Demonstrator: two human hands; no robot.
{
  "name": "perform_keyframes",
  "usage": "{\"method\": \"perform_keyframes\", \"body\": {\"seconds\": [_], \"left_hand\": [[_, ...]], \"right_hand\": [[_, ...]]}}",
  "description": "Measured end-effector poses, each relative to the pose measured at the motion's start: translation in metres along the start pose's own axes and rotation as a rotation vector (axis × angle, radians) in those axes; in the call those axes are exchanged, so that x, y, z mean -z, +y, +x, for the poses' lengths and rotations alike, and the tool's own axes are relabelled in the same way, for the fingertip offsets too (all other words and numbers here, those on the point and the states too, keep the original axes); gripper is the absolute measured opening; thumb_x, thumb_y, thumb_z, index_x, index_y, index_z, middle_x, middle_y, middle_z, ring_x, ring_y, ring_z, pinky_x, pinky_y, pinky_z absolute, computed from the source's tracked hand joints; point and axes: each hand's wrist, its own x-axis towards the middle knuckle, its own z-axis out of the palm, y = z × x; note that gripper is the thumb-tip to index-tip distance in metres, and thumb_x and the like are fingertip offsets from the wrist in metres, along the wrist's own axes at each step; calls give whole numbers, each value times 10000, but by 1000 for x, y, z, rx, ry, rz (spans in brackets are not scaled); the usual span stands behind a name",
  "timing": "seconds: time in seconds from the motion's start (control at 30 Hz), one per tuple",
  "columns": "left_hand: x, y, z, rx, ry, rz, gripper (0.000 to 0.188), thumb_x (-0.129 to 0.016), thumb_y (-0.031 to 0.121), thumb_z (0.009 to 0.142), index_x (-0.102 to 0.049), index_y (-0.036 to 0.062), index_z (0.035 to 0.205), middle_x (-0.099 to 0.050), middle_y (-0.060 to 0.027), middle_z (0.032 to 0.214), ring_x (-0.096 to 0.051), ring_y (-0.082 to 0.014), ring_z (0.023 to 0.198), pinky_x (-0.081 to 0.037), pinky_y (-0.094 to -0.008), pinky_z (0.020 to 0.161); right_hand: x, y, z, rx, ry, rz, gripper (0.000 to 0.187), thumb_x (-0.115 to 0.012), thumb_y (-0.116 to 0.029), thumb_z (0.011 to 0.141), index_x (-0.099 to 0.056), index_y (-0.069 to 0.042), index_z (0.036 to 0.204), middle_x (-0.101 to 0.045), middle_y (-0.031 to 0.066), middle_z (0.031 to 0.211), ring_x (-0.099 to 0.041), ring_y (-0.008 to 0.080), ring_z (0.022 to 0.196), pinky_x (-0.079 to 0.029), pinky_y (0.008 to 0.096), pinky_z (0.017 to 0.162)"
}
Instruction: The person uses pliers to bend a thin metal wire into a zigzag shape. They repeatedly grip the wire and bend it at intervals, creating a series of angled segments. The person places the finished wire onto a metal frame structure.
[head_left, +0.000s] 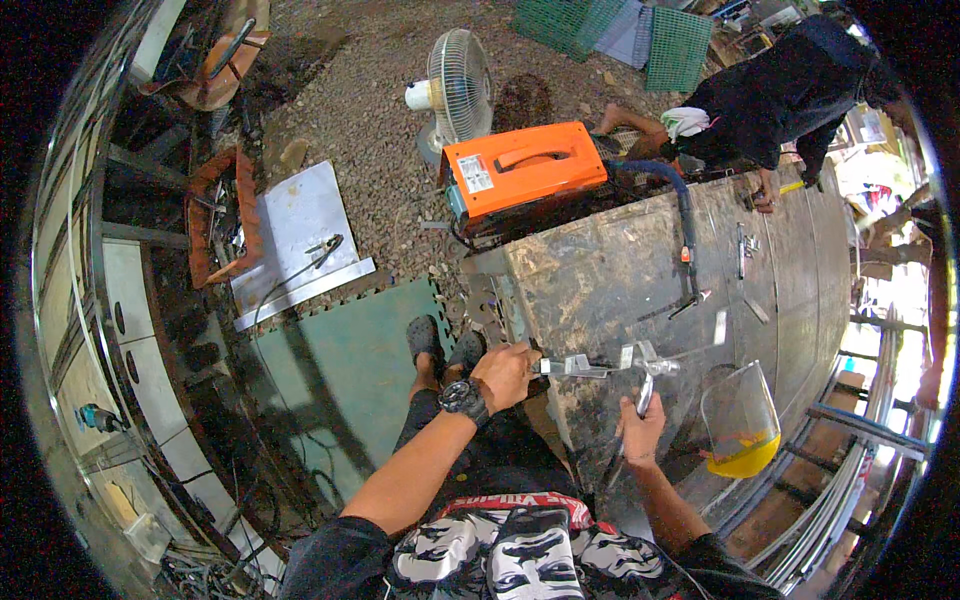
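Observation:
Over the near left edge of the worn workbench (590,290), my left hand (508,377) is closed on the end of a narrow metal piece (577,366) with bent, bracket-like parts. My right hand (641,430) is wrapped round a shiny silver hand tool (646,388); its exact kind is unclear. The upper end of the tool meets or overlaps a bright metal clamp-like part (652,362) at the right of the metal piece. To the right of my right hand lies a clear face shield (740,405) with a yellow crown.
Beyond the bench's far left corner stands an orange machine (530,170) with a dark hose (680,195) running onto the bench. A fan (460,85) is behind it. At far right, another person (790,90) leans over the bench. A metal sheet (305,230) lies left.

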Motion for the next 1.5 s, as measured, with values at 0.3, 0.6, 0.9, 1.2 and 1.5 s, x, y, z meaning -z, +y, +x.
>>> {"method": "perform_keyframes", "body": {"seconds": [0.3,0.6,0.9,1.2,1.5], "left_hand": [[-3,4,-1,8,35,-24,309,-649,145,849,-709,61,1141,-696,-157,1009,-678,-385,964,-562,-457,878],[-2,11,-3,39,64,-4,348,-671,165,858,-720,122,1200,-691,-172,976,-687,-399,895,-561,-487,807],[-5,12,-3,59,-4,121,290,-664,207,926,-667,58,1175,-676,-201,990,-683,-399,901,-560,-475,816],[-13,67,-42,222,197,-247,458,-663,66,927,-430,-39,1307,-642,-323,1033,-640,-511,954,-511,-548,841],[-36,60,-23,269,255,-256,490,-733,121,890,-499,-4,1302,-523,-265,1276,-554,-460,1181,-480,-480,1009]], "right_hand": [[5,62,-14,50,168,-294,508,-691,-79,914,-561,-36,1403,-648,122,962,-637,246,742,-547,400,696],[7,22,-9,327,317,-871,584,-751,-187,874,-586,-22,1409,-610,208,1215,-589,400,1130,-459,466,1009],[-96,-199,-6,382,-485,363,488,-732,-213,962,-567,7,1364,-684,97,1084,-641,167,931,-528,333,830],[-132,-199,12,350,-345,769,179,-648,-175,1025,-647,0,993,-451,-34,650,-395,58,555,-320,253,499],[-108,-270,-1,378,-476,877,239,-570,-226,1064,-617,7,1028,-406,-18,641,-381,75,531,-331,259,480]]}}
